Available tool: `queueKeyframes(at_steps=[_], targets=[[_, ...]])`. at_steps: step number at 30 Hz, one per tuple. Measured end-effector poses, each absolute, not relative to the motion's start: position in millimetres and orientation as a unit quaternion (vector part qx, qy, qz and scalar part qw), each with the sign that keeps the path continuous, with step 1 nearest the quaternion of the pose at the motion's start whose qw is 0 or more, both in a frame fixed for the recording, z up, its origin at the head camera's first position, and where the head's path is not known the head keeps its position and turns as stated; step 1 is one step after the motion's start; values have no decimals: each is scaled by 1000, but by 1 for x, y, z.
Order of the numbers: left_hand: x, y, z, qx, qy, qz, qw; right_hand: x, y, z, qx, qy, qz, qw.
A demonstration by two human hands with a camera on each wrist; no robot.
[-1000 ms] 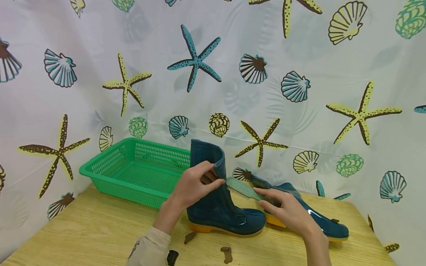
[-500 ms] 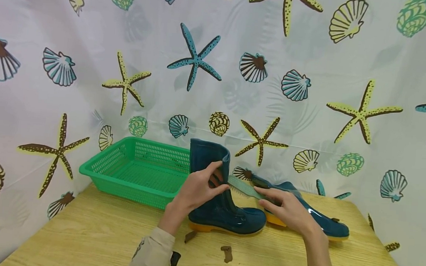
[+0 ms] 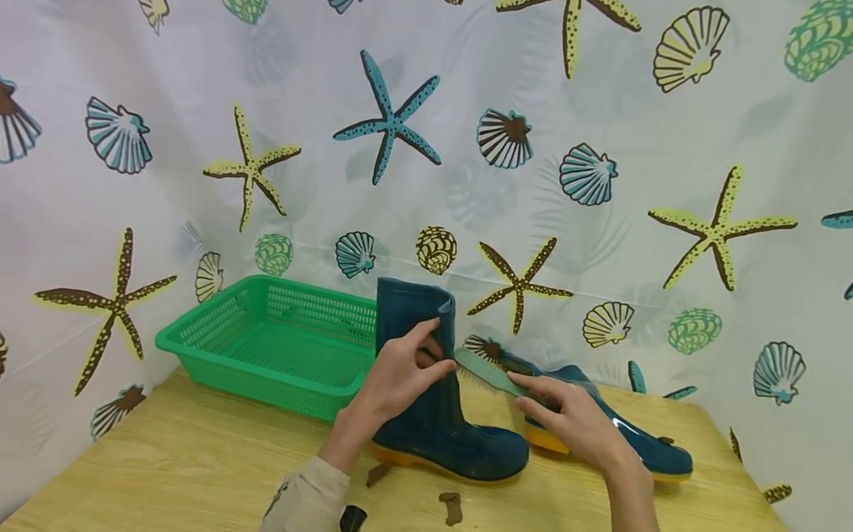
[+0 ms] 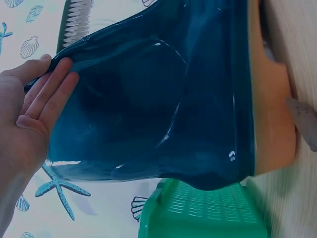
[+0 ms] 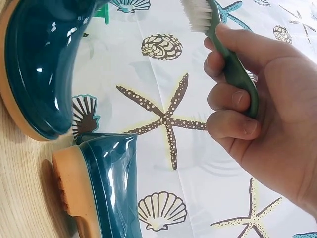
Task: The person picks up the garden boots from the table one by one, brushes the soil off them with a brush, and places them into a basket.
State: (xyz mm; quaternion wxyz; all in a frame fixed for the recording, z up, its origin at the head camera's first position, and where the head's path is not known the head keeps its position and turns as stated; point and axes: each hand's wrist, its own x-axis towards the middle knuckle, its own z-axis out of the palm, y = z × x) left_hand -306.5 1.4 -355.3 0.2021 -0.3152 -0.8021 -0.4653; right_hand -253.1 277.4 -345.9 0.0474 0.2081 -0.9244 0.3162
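My left hand (image 3: 397,378) pinches the upper edge of a blue rubber boot (image 3: 461,446), thumb on one side of the folded shaft and fingers laid along the other. My right hand (image 3: 571,415) has its fingers curled round the handle of a green brush (image 3: 488,373), its pale bristles facing down and its head right by the front of the boot's shaft; whether the two touch I cannot tell. The boot stands upright on its orange sole, toe to my right. I have a beige sleeve (image 3: 309,499) on my left arm, and a black device (image 3: 352,521) shows near that wrist. Close to the boot's heel lies one brown piece (image 3: 378,473), and nearer me, apart from the boot, lies another brown scrap (image 3: 452,508). Behind my right hand and partly hidden by it is a second blue boot (image 3: 649,444), toe also to the right. On the left sits a green basket (image 3: 259,385), partly behind the first boot, all on a wooden table (image 3: 193,465) before a curtain (image 3: 586,245) of starfish and shells
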Motion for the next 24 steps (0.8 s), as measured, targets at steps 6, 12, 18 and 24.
queueKeyframes(at_steps=[6,12,18,24], targets=[[-307,0,-353,-317,-783,-497,200,-253,277,-347,214,-921,320,53],[-302,-3,-344,-322,-769,-511,208,-251,278,-343,221,-916,327,70],[-298,-2,-340,-328,-758,-518,222,-247,282,-340,223,-912,332,89],[-296,-1,-338,-335,-746,-511,266,-245,281,-339,230,-910,331,97]])
